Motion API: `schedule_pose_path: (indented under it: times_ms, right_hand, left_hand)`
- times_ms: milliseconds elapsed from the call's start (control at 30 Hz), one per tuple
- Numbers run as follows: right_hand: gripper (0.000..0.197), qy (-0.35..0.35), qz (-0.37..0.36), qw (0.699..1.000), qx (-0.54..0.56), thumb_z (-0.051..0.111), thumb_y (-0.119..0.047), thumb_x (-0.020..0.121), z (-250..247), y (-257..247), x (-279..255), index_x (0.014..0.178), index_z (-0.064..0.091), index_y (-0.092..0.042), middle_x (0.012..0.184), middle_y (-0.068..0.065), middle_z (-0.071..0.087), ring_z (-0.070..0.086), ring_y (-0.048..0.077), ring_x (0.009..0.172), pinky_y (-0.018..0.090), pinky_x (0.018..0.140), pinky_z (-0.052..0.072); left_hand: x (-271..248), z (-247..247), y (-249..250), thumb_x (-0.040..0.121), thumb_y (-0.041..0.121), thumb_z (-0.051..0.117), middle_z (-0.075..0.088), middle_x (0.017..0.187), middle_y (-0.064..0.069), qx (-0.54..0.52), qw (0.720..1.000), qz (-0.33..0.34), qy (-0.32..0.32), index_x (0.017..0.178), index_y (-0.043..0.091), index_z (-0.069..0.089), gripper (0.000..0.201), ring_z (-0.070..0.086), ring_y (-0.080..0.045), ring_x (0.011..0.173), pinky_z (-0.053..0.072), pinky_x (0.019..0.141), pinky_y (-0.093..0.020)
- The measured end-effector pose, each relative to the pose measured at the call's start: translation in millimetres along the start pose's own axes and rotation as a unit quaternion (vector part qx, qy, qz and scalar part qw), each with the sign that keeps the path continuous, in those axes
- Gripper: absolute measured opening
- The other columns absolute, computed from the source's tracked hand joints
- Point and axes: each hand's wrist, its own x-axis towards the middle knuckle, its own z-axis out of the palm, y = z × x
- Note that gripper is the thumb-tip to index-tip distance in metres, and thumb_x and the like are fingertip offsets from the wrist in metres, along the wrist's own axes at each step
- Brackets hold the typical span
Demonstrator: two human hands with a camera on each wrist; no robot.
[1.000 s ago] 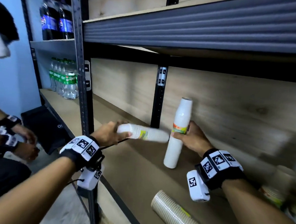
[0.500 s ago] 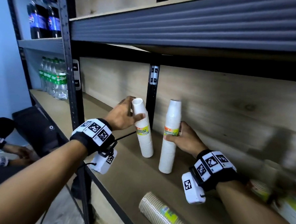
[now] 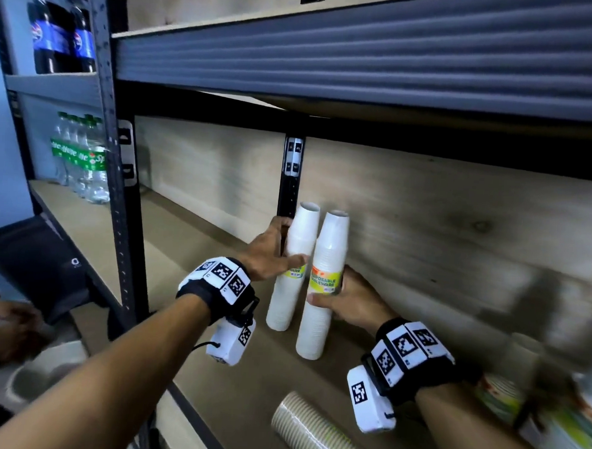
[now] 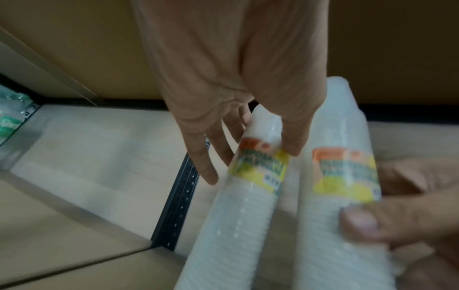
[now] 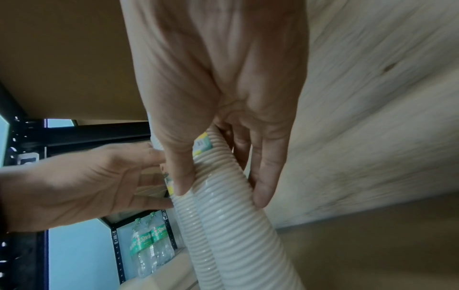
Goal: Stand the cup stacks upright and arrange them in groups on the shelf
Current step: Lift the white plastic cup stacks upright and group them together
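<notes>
Two white cup stacks with yellow labels stand upright side by side on the wooden shelf [image 3: 170, 238], near the back panel. My left hand [image 3: 288, 248] grips the left cup stack [image 3: 289, 292], thumb in front on the label and fingers behind. My right hand [image 3: 332, 291] grips the right cup stack [image 3: 318, 328] at its label. The left wrist view shows the left hand [image 4: 250, 162] on the left stack [image 4: 248, 206] beside the right stack [image 4: 340, 225]. In the right wrist view, my right hand [image 5: 221, 194] holds its ribbed stack [image 5: 228, 225]. A beige cup stack [image 3: 311, 431] lies on its side at the shelf front.
A black upright post [image 3: 292, 176] stands just behind the stacks. Blurred packs [image 3: 558, 430] crowd the shelf's right end. Sprite bottles [image 3: 85, 165] stand far left, cola bottles [image 3: 57, 33] above them. Another person's hands [image 3: 4, 325] are at lower left, by a black box [image 3: 38, 269].
My left hand has turned its stack from lying level to upright and brought it close beside the right stack. The right hand has kept hold of its standing stack.
</notes>
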Motion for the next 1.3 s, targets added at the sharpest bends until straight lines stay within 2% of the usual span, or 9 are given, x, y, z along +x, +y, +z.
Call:
schedule_pose_path:
  times_ms: [133, 300, 367, 533, 833, 967, 1133, 1200, 1300]
  right_hand:
    - [0.061, 0.031, 0.006, 0.999, -0.006, 0.078, -0.048, 0.053, -5, 2, 2, 0.107, 0.056, -0.034, 0.101, -0.009, 0.070, 0.068, 0.012, 0.093, 0.046, 0.084, 0.058]
    - [0.057, 0.069, 0.019, 0.996, -0.054, 0.081, -0.039, 0.067, -9, 4, 7, 0.114, 0.053, -0.022, 0.109, -0.004, 0.067, 0.065, 0.015, 0.098, 0.040, 0.088, 0.054]
    - [0.060, 0.066, 0.034, 0.996, -0.042, 0.082, -0.041, 0.066, -8, 7, 10, 0.115, 0.052, -0.023, 0.109, -0.005, 0.067, 0.065, 0.014, 0.097, 0.038, 0.087, 0.054]
    - [0.072, 0.025, 0.061, 0.997, -0.041, 0.078, -0.053, 0.044, 8, 18, 18, 0.108, 0.052, -0.034, 0.105, -0.009, 0.069, 0.068, 0.015, 0.096, 0.045, 0.082, 0.059]
    - [0.076, -0.001, 0.050, 0.998, -0.035, 0.079, -0.052, 0.040, 27, 7, 36, 0.111, 0.057, -0.035, 0.105, -0.011, 0.072, 0.069, 0.013, 0.097, 0.044, 0.082, 0.060]
    - [0.055, -0.025, 0.049, 0.996, -0.075, 0.084, -0.038, 0.053, 23, -5, 38, 0.104, 0.062, -0.037, 0.105, -0.010, 0.073, 0.069, 0.014, 0.097, 0.042, 0.083, 0.059]
    - [0.053, -0.020, 0.053, 0.994, -0.096, 0.087, -0.034, 0.055, 19, -9, 38, 0.103, 0.064, -0.034, 0.103, -0.009, 0.073, 0.069, 0.015, 0.094, 0.042, 0.083, 0.059]
    - [0.056, -0.019, 0.060, 0.993, -0.096, 0.087, -0.035, 0.052, 18, -10, 38, 0.103, 0.064, -0.033, 0.102, -0.009, 0.073, 0.069, 0.016, 0.093, 0.042, 0.083, 0.059]
    - [0.072, -0.013, 0.064, 0.994, -0.087, 0.085, -0.044, 0.035, 19, -8, 41, 0.103, 0.065, -0.032, 0.100, -0.010, 0.074, 0.070, 0.015, 0.093, 0.041, 0.082, 0.060]
  left_hand:
    - [7, 14, -13, 0.078, 0.028, 0.079, 0.056, 0.123, 0.003, -0.005, 1.000, 0.000, -0.017, 0.133, 0.020, 0.032, 0.073, 0.063, -0.018, 0.106, 0.052, 0.094, -0.042]
    - [13, 23, -29, 0.074, 0.019, 0.082, 0.058, 0.120, -0.001, 0.018, 0.999, -0.019, -0.041, 0.135, 0.014, 0.032, 0.078, 0.060, -0.022, 0.110, 0.050, 0.097, -0.042]
    - [12, 26, -36, 0.074, 0.017, 0.082, 0.057, 0.119, 0.000, 0.035, 0.998, -0.030, -0.053, 0.135, 0.013, 0.032, 0.079, 0.058, -0.021, 0.111, 0.050, 0.098, -0.040]
    - [11, 22, -53, 0.072, 0.016, 0.083, 0.060, 0.123, -0.002, 0.032, 0.996, -0.056, -0.053, 0.133, 0.016, 0.033, 0.078, 0.058, -0.021, 0.114, 0.049, 0.099, -0.043]
    - [17, 16, -62, 0.076, 0.009, 0.078, 0.059, 0.124, -0.001, 0.009, 0.997, -0.058, -0.042, 0.135, 0.015, 0.034, 0.074, 0.056, -0.019, 0.116, 0.047, 0.102, -0.040]
    - [17, 16, -67, 0.077, 0.010, 0.078, 0.060, 0.124, 0.000, 0.007, 0.998, -0.052, -0.044, 0.136, 0.016, 0.037, 0.072, 0.057, -0.017, 0.114, 0.047, 0.102, -0.038]
    - [16, 12, -72, 0.076, 0.014, 0.080, 0.062, 0.122, 0.003, -0.009, 0.997, -0.052, -0.059, 0.138, 0.017, 0.037, 0.076, 0.058, -0.017, 0.115, 0.047, 0.102, -0.035]
    - [17, 13, -72, 0.077, 0.012, 0.079, 0.061, 0.120, 0.004, -0.011, 0.997, -0.048, -0.059, 0.138, 0.016, 0.037, 0.074, 0.058, -0.015, 0.113, 0.046, 0.098, -0.029]
    - [18, 11, -71, 0.078, 0.011, 0.079, 0.058, 0.117, 0.007, -0.005, 0.998, -0.037, -0.057, 0.137, 0.014, 0.038, 0.071, 0.055, -0.012, 0.111, 0.043, 0.096, -0.025]
